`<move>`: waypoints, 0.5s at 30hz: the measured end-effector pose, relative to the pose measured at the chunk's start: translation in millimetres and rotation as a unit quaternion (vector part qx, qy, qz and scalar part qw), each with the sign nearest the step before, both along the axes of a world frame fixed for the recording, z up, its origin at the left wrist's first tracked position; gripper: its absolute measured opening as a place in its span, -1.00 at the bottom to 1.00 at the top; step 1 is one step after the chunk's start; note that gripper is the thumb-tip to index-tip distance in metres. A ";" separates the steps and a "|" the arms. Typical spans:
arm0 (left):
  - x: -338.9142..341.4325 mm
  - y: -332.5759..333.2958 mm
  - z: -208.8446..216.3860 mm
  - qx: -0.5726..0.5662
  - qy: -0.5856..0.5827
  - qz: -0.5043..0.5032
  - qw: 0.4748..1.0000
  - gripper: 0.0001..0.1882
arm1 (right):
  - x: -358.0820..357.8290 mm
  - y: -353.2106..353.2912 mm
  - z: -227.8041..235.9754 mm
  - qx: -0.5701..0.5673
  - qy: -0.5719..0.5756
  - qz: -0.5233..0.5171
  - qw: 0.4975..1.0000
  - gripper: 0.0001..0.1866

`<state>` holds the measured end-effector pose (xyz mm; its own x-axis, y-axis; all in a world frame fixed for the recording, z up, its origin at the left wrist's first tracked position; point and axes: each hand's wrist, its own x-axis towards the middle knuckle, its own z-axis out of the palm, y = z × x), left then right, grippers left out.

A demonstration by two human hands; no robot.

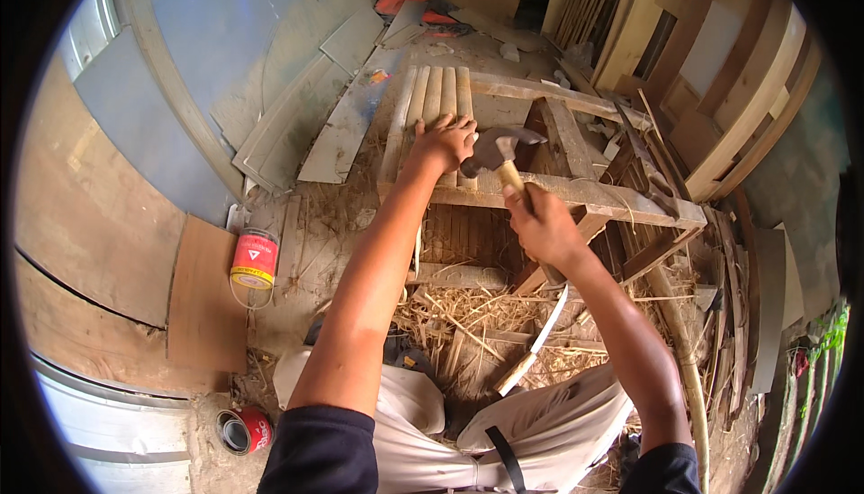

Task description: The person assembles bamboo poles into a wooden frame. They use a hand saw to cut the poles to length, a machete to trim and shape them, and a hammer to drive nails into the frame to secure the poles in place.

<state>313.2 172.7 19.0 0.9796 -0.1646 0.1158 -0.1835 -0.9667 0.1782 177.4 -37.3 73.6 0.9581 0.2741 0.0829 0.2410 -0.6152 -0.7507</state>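
Observation:
My right hand (545,227) is closed around the wooden handle of a claw hammer (495,152), whose dark metal head is raised just right of my left hand. My left hand (445,141) lies on several bamboo slats (435,89), fingers spread over them and pressing down. Side by side, the slats cross the left end of a wooden frame (576,191) with legs. Whether a nail stands under the hammer head, I cannot tell. A long knife (543,336) with a wooden handle rests on the straw between my knees and the frame.
Straw and wood shavings (450,318) litter the ground. A red and yellow can (255,260) and another red can (243,429) stand at left. Boards (292,116) lean along the left wall, timber frames (720,71) at right. A bamboo pole (679,341) lies right of my knee.

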 end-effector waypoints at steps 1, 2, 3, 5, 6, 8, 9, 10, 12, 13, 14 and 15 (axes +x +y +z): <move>0.4 -0.5 -0.1 -0.005 -0.001 0.003 1.000 -0.45 | -1.0 -2.2 2.0 0.010 0.041 -0.010 0.999 -0.48; 0.7 -0.8 -0.1 -0.009 0.004 0.011 1.000 -0.45 | -2.2 -2.3 3.3 0.028 -0.038 -0.021 0.999 -0.46; 0.7 -1.4 -0.3 -0.013 0.011 0.020 1.000 -0.45 | -2.7 -3.6 5.4 0.101 -0.074 -0.019 0.992 -0.46; -1.4 -1.8 -1.7 -0.044 -0.020 0.011 0.999 -0.46 | -3.8 -2.5 7.0 0.258 -0.140 -0.008 0.956 -0.50; -1.8 -1.8 -1.6 -0.042 -0.020 0.011 0.999 -0.46 | -3.9 -1.2 6.9 0.310 -0.114 0.003 0.944 -0.53; -2.2 -1.8 -1.0 -0.036 -0.018 0.010 0.999 -0.46 | -2.5 0.3 6.0 0.195 -0.156 0.007 0.968 -0.53; -2.3 -2.0 -0.5 -0.031 -0.015 0.010 0.999 -0.46 | -1.3 2.2 4.4 0.140 -0.168 0.016 0.976 -0.53; -2.3 -1.7 0.1 -0.025 -0.015 0.013 1.000 -0.46 | -0.6 -0.2 3.6 -0.012 -0.049 -0.007 0.999 -0.53; -2.1 -2.2 0.9 -0.019 -0.022 0.014 0.999 -0.47 | 0.8 -3.6 0.4 -0.025 -0.047 -0.001 0.999 -0.52; -1.6 -2.8 1.0 -0.029 -0.007 0.012 0.999 -0.47 | 2.4 -6.3 0.0 -0.039 -0.020 -0.007 0.999 -0.51; -0.6 -2.7 1.2 -0.033 -0.024 0.010 0.999 -0.46 | 1.5 -8.0 -2.4 -0.039 -0.094 -0.048 0.994 -0.50; -0.4 -3.1 0.5 -0.041 -0.023 0.011 0.999 -0.46 | 1.5 -11.3 -2.9 0.032 -0.092 -0.040 0.994 -0.50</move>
